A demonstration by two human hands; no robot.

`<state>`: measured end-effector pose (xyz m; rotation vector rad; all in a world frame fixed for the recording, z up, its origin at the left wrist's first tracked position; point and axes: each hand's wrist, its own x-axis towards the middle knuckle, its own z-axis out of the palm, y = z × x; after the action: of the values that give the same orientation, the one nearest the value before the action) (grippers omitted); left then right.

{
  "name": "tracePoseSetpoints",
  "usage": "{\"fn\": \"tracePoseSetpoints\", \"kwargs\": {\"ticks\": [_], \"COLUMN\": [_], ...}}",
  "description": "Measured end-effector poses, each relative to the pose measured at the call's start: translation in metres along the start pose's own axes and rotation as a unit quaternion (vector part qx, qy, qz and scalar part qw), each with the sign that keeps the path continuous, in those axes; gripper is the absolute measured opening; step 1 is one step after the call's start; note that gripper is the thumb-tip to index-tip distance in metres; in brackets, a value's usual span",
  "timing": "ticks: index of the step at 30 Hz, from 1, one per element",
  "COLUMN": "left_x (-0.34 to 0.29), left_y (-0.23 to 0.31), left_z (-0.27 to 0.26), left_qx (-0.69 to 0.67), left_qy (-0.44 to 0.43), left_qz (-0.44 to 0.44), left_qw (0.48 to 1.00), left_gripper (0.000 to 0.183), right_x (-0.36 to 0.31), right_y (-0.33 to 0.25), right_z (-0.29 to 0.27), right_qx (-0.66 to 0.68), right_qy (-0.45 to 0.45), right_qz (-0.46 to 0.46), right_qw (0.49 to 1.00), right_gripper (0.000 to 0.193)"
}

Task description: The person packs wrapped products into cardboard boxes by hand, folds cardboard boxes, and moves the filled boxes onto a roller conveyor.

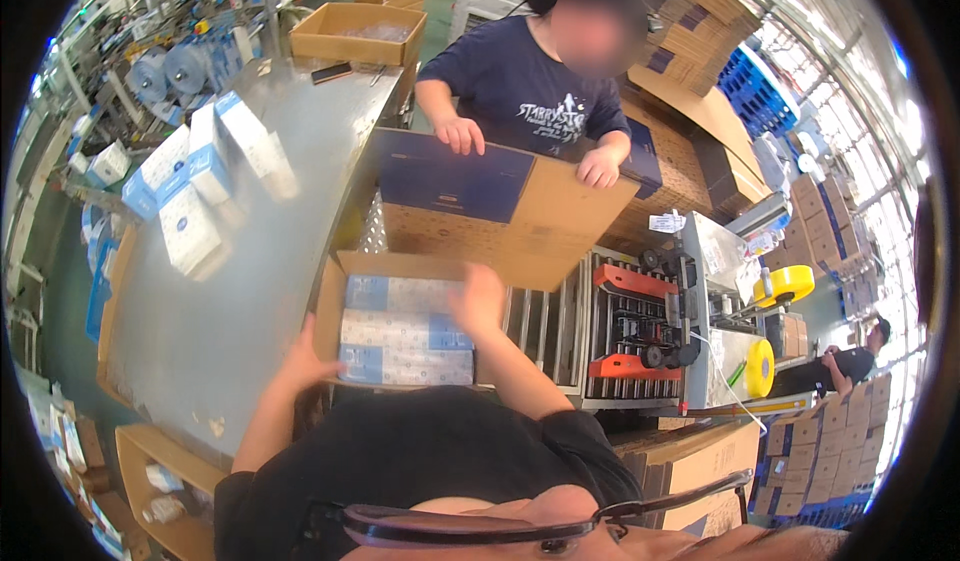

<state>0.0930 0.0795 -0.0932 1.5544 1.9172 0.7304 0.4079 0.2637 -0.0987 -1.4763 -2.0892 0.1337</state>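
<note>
In front of me stands an open cardboard carton (328, 306) packed with several white and light-blue packs (405, 323) lying in rows. My left hand (303, 363) is at the carton's near left corner, thumb and fingers spread apart against its side. Over the right end of the packs is my right hand (480, 303), smeared by motion, so its fingers and anything in them cannot be made out. Across from me, a co-worker (545, 81) holds a flattened brown and dark-blue carton (480, 196) by its upper edge with both hands.
Several white and blue packs (190, 226) stand on the metal table (270, 311) at left. A roller conveyor (545, 331) leads right to a machine with orange guides (640, 281) and yellow tape rolls (783, 284). Stacked cartons (825, 431) and another person (850, 369) are farther right.
</note>
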Motion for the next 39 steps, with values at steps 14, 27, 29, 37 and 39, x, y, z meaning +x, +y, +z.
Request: {"fn": "tracePoseSetpoints", "kwargs": {"ticks": [14, 27, 29, 37, 39], "left_x": [0.127, 0.031, 0.035, 0.079, 0.098], "left_y": [0.009, -0.044, -0.005, 0.165, 0.168], "left_z": [0.057, 0.143, 0.176, 0.325, 0.382], "left_qx": [0.249, 0.017, -0.014, -0.039, -0.001], "left_qy": [-0.393, -0.031, -0.064, -0.250, -0.235], "left_qz": [0.026, -0.069, -0.103, 0.036, 0.063], "left_qw": [0.885, 0.997, 0.993, 0.967, 0.970], "left_gripper": [0.106, 0.066, 0.072, 0.118, 0.119], "right_x": [0.031, -0.103, -0.101, -0.086, -0.078], "right_y": [0.002, 0.066, 0.088, 0.255, 0.305], "right_z": [0.048, 0.046, 0.028, -0.036, -0.057], "right_qx": [-0.172, 0.033, 0.022, -0.047, -0.052], "right_qy": [-0.119, -0.256, -0.252, -0.247, -0.239], "right_qz": [-0.190, -0.121, -0.088, -0.017, 0.022], "right_qw": [0.959, 0.958, 0.964, 0.968, 0.969], "right_gripper": [0.053, 0.079, 0.080, 0.081, 0.078]}}
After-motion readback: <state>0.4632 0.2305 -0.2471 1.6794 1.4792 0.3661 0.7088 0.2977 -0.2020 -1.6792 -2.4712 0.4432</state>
